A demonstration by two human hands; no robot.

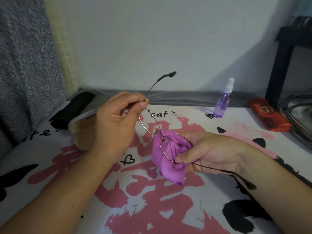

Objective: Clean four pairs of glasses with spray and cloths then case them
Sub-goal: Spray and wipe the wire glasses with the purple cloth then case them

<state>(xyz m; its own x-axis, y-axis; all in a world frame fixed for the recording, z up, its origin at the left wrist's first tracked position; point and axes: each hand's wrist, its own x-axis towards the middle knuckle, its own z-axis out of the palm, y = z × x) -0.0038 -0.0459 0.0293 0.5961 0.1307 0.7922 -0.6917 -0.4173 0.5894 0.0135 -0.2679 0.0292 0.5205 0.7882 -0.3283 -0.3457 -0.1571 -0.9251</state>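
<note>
Mid-frame, left hand (116, 119) pinches glasses (152, 125) by the temple; right hand (202, 152) fingers (183, 158) grip purple cloth (167, 168) around one lens. Wiping underway, casing left; red case (268, 114) and spray bottle (222, 100) upper right.

The desk cover (194, 208) is white with big pink brush-stroke characters, black splotches, little black outlined hearts and the word "cat" in black. The cloth (166, 159) is bright purple, kind of orchid. The glasses (152, 125) have a thin metallic wire rim, with black temple tips. Toward the far right corner, the spray bottle (222, 100) is see-through violet with a white nozzle, and the case (268, 114) is red-orange with a round gold-ish emblem. At the far left edge are a black pouch (72, 108) and a grey-and-tan pouch (85, 120). The wall (152, 39) is pale bluish white.
</note>
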